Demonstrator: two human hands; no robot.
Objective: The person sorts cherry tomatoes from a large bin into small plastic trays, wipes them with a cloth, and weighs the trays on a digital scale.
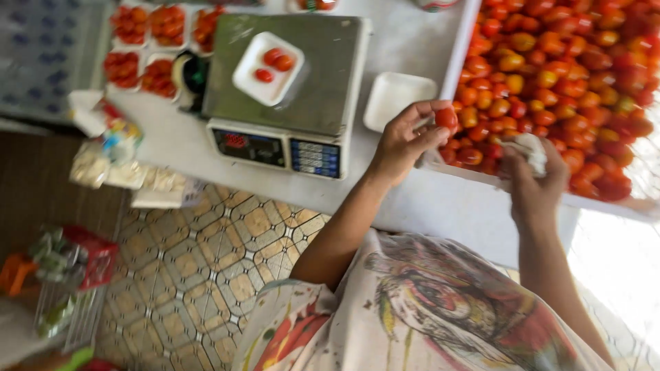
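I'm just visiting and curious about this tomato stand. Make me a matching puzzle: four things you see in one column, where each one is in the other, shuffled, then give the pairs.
Things:
1. single tomato
2. white cloth
3. tray with three tomatoes
4. empty white tray

Places:
A. on the scale platform
B. in the left hand
C. on the table between scale and tomato crate
D. in the right hand

Pairs: 1-B, 2-D, 3-A, 4-C

White table [412, 206] stands on patterned tiled floor [206, 275], sunlit at right.
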